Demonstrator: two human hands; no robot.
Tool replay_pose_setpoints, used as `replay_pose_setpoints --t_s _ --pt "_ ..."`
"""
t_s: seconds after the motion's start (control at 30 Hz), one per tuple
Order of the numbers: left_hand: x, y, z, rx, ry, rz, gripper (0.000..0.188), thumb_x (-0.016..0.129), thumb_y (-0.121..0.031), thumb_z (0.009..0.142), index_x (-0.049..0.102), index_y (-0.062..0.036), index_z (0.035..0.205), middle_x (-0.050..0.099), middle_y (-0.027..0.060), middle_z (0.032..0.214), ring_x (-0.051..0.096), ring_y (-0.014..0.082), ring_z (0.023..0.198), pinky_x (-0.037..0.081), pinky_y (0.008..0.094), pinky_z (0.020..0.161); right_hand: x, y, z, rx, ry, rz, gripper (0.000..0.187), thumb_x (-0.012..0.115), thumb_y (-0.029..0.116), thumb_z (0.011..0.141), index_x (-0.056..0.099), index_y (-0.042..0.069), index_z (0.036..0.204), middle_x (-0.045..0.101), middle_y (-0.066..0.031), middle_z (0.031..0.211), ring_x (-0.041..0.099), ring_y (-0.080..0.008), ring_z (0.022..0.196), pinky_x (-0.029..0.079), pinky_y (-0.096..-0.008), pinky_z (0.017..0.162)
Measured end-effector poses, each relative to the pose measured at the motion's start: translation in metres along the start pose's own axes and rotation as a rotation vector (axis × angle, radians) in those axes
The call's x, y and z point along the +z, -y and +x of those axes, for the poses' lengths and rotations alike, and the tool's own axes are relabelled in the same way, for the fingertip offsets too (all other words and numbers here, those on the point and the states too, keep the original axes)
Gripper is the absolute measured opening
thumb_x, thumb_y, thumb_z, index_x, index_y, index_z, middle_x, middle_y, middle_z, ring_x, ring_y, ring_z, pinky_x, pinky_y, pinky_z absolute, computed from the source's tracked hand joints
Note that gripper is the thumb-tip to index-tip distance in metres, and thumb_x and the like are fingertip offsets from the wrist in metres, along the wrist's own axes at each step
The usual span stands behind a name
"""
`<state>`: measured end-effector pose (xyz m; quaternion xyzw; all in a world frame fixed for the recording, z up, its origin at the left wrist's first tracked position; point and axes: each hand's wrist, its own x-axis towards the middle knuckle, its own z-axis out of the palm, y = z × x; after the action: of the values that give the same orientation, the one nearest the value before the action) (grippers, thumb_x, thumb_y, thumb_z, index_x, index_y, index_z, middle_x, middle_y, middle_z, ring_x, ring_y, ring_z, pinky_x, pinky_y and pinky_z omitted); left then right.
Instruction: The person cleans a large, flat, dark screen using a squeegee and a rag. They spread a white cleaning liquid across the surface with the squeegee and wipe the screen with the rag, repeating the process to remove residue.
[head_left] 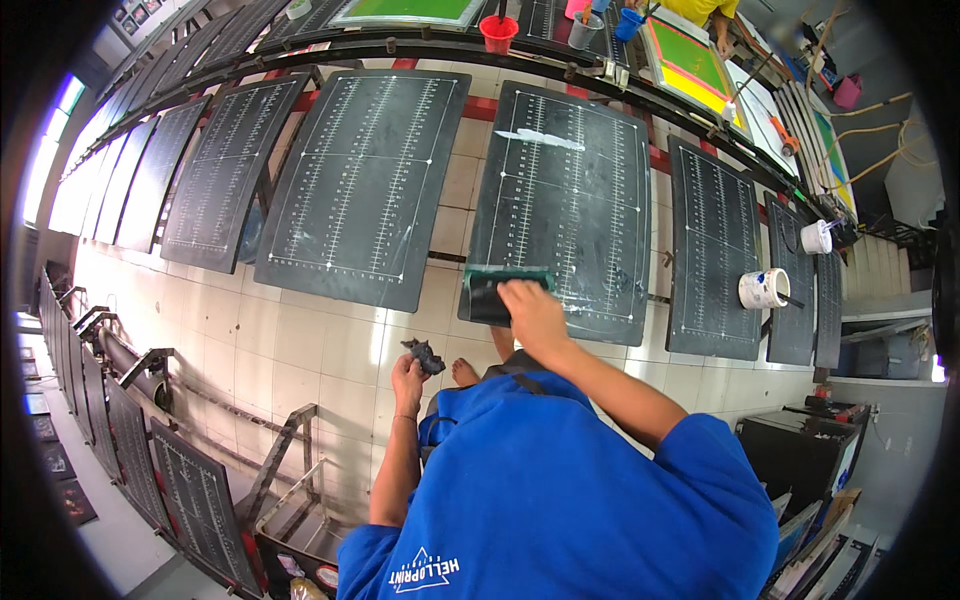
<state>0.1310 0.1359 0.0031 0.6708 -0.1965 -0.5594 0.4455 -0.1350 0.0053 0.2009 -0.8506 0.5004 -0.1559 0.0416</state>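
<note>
Station at a row of dark, ruled boards; two bare hands in view. A wide flat tool (509, 274), green along its far edge and dark below, is gripped in the right hand (537, 318), with the fingers closed over its near side. It is held over the near left corner of the middle board (612, 262); whether the surface is being pressed cannot be told. A crumpled dark cloth (426, 358) is clasped in the left hand (407, 384), above the floor tiles, well apart from the board.

Progress on this board is judged to be partway. A solid white patch (541, 138) is left near the far end, crossing the printed scale there. Lower down, only thin pale smears are seen (wet or dry, not clear), and most of the dark face and its white rulings can be made out. The near right area is also streaked, so an even finish is not judged to have been reached.

On the neighbouring board to the left (368, 195), a few light scuffs are shown, with no thick patch. To the right, a white bucket (762, 290) is stood by the boards, a dark handle leaning out of it.
</note>
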Motion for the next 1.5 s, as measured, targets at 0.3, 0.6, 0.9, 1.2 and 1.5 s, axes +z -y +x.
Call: replay_pose_setpoints --t_s 0.3,0.6,0.9,1.2,1.5 --pt "0.05 -0.042 0.001 0.043 0.251 -0.085 0.022 0.049 -0.01 0.101 0.057 0.0022 0.118 0.066 0.0115 0.104 0.068 0.0193 0.09 0.059 0.0314 0.077 -0.039 -0.031 0.006 0.096 0.02 0.018 0.046 0.066 -0.002 0.07 0.069 0.013 0.114 0.067 -0.0004 0.11 0.062 -0.0225 0.104 0.051 -0.0402 0.084" --pt "0.075 -0.035 -0.025 0.0 0.135 -0.326 0.023 0.051 -0.011 0.101 0.056 0.003 0.119 0.065 0.0127 0.107 0.069 0.0216 0.093 0.059 0.0335 0.08 -0.053 -0.076 -0.009 -0.212 0.349 0.051 0.048 0.066 -0.005 0.067 0.071 0.014 0.111 0.069 0.001 0.113 0.062 -0.0214 0.108 0.048 -0.0372 0.086" --pt "0.14 -0.017 -0.065 0.05 -0.075 -0.49 0.02 0.052 -0.013 0.101 0.055 -0.0001 0.116 0.063 0.0089 0.106 0.066 0.0172 0.092 0.058 0.0325 0.082 -0.018 -0.062 0.081 -0.792 0.27 0.146 0.04 0.064 -0.002 0.071 0.071 0.012 0.108 0.069 0.0004 0.108 0.063 -0.0212 0.105 0.047 -0.0368 0.086" --pt "0.266 0.017 -0.113 0.054 -0.235 -0.609 0.018 0.051 -0.011 0.102 0.053 0.0006 0.116 0.064 0.0104 0.107 0.068 0.0201 0.096 0.058 0.0327 0.081 -0.048 -0.159 0.025 -1.015 0.319 0.185 0.039 0.063 0.0 0.072 0.069 0.01 0.109 0.068 -0.0026 0.108 0.062 -0.0231 0.105 0.047 -0.0367 0.09" --pt "0.356 0.037 -0.153 -0.024 -0.124 -0.662 0.015 0.051 -0.01 0.101 0.055 0.0002 0.112 0.064 0.0091 0.101 0.069 0.0181 0.088 0.059 0.031 0.072 -0.12 -0.286 -0.026 -1.013 0.531 0.115 0.046 0.067 -0.001 0.065 0.069 0.012 0.109 0.069 -0.0024 0.111 0.063 -0.0234 0.108 0.048 -0.0365 0.09"
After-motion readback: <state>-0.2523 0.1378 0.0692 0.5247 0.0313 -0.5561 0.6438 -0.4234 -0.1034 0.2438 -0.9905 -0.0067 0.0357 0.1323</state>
